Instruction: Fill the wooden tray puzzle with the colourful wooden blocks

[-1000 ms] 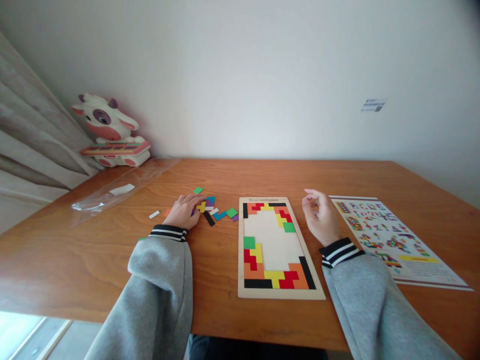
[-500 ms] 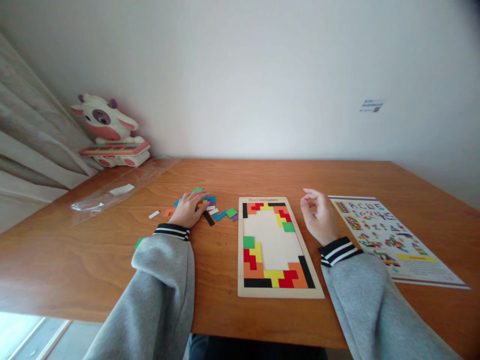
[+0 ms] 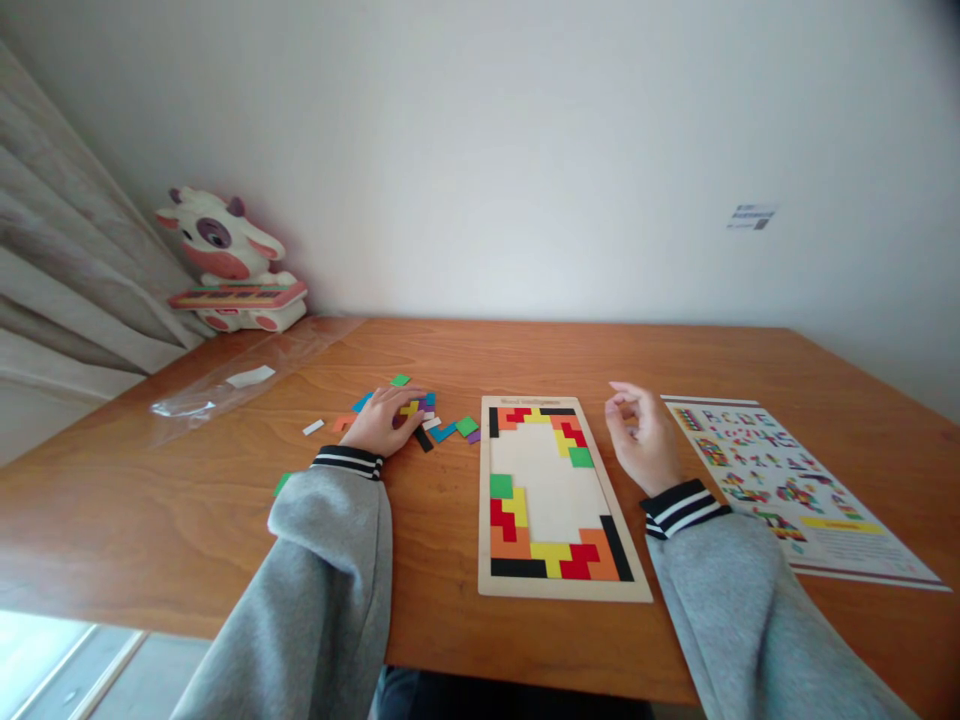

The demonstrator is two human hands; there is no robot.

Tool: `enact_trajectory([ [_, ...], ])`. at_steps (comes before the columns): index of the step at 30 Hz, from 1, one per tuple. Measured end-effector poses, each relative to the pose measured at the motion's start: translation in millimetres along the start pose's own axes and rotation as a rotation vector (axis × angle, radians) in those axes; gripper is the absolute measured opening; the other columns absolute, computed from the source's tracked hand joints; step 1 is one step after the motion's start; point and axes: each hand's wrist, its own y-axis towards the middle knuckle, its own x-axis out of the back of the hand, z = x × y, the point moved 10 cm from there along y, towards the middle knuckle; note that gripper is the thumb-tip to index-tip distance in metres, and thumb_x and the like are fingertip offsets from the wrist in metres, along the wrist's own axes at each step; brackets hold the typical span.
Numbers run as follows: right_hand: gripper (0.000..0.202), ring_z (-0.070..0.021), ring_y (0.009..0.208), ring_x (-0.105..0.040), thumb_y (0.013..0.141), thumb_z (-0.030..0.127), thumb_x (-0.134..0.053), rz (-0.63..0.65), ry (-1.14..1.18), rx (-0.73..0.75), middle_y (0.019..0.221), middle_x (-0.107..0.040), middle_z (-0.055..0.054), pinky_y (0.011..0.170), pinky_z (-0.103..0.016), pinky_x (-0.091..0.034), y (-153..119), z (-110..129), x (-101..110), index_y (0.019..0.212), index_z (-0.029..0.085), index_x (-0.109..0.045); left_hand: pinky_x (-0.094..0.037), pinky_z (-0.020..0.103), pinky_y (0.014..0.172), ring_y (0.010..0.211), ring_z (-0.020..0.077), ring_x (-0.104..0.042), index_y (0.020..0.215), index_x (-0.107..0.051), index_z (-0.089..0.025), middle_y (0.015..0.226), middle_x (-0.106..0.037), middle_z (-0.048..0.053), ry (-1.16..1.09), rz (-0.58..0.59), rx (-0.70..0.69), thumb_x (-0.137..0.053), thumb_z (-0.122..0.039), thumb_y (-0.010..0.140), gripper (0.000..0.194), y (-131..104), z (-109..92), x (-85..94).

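My left hand lies over a loose heap of puzzle pieces, fingers stretched across them and thumb by a black bar. Around it are a yellow piece, a blue piece, a green square and an orange piece. The wooden puzzle board lies flat between my hands, with black, red, orange, yellow and green pieces along its edges and bare wood in its middle. My right hand is raised just right of the board, fingers curled toward the thumb, nothing visible in it.
A printed pattern sheet lies on the table at the right. At the far left are a clear plastic bag and a cow toy with a keyboard. A white piece sits apart from the heap.
The whole view has shifted slightly, so everything appears a little further right. My left fingers have moved slightly over the heap; the right hand keeps its pose. The board's pieces look the same.
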Motion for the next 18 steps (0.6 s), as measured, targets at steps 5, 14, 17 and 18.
enact_trajectory([
  [5, 0.033, -0.0181, 0.073, -0.061, 0.092, 0.043, -0.053, 0.004, 0.001, 0.016, 0.095, -0.062, -0.007, 0.055, -0.03, -0.051, -0.3, 1.9, -0.7, 0.118, 0.021, -0.055, -0.041, 0.047, 0.107, 0.122, 0.027, -0.058, 0.119, -0.063, -0.022, 0.127, -0.066, 0.009, 0.007, 0.043, -0.014, -0.047, -0.031, 0.085, 0.039, -0.5, 1.2, -3.1],
  [14, 0.034, -0.018, 0.072, -0.061, 0.092, 0.042, -0.053, 0.015, -0.009, 0.024, 0.093, -0.063, -0.007, 0.055, -0.03, -0.051, -0.4, 5.6, -2.0, 0.118, 0.021, -0.054, -0.038, 0.05, 0.104, 0.124, 0.0323, -0.05, 0.133, -0.055, -0.024, 0.137, -0.055, 0.009, 0.083, 0.079, 0.013, -0.051, -0.03, 0.078, 0.055, -3.2, 0.2, -9.3],
  [17, 0.034, -0.0179, 0.071, -0.061, 0.092, 0.042, -0.052, 0.016, -0.019, 0.025, 0.093, -0.063, -0.007, 0.054, -0.03, -0.051, -0.5, 5.6, -2.1, 0.118, 0.021, -0.054, -0.036, 0.052, 0.104, 0.123, 0.0337, -0.047, 0.136, -0.052, -0.027, 0.139, -0.053, 0.008, 0.086, 0.12, 0.045, -0.051, -0.031, 0.079, 0.057, -4.4, 0.0, -12.0],
  [18, 0.034, -0.0179, 0.072, -0.061, 0.092, 0.042, -0.052, 0.015, -0.019, 0.026, 0.093, -0.063, -0.007, 0.054, -0.03, -0.051, -0.5, 5.4, -2.0, 0.118, 0.021, -0.054, -0.035, 0.053, 0.104, 0.123, 0.0342, -0.047, 0.137, -0.051, -0.028, 0.139, -0.053, 0.008, 0.089, 0.125, 0.057, -0.051, -0.032, 0.081, 0.056, -4.7, 0.1, -12.1],
])
